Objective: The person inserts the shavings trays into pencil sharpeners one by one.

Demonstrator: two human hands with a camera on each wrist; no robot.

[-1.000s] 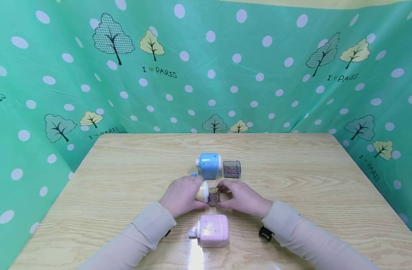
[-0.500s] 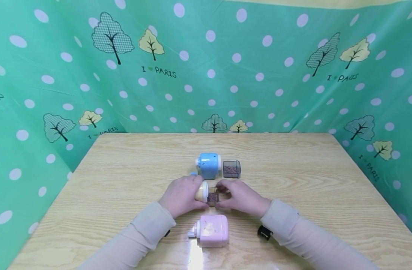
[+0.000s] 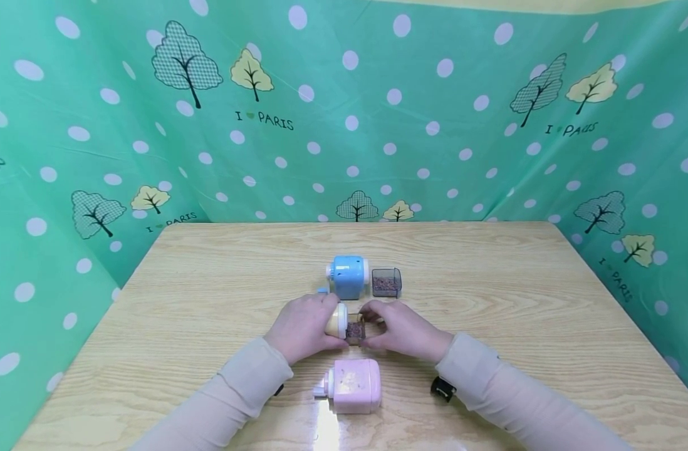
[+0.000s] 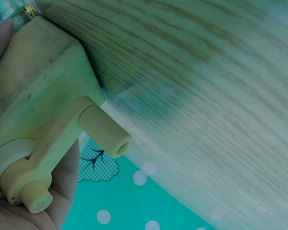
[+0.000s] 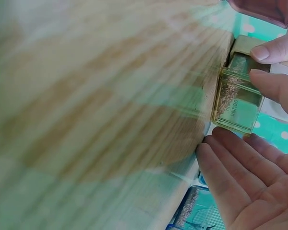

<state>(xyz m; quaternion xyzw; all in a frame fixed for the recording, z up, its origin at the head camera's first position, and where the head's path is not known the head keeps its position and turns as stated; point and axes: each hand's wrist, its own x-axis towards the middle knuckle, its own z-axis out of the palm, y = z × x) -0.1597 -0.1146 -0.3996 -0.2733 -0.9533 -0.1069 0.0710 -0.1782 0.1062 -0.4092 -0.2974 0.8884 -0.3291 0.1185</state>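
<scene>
A yellow crank pencil sharpener (image 3: 336,321) lies on the table, gripped by my left hand (image 3: 303,327). Its crank (image 4: 62,132) shows in the left wrist view, beside the palm. From the far end of the body sticks out a clear yellowish shavings drawer (image 5: 237,103), partly filled with shavings. My right hand (image 3: 407,331) pinches this drawer, thumb on one side and fingertips at the other. How far the drawer still sits in the body is hidden by the hands.
Behind the hands stands a blue pencil sharpener (image 3: 348,275), its separate drawer (image 3: 386,285) of shavings to its right. A pink pencil sharpener (image 3: 356,385) lies nearer, between the forearms. A green patterned cloth (image 3: 378,119) hangs around the wooden table (image 3: 225,257).
The view shifts very slightly. Both hands keep their hold on the yellow sharpener and its drawer, with no clear movement.
</scene>
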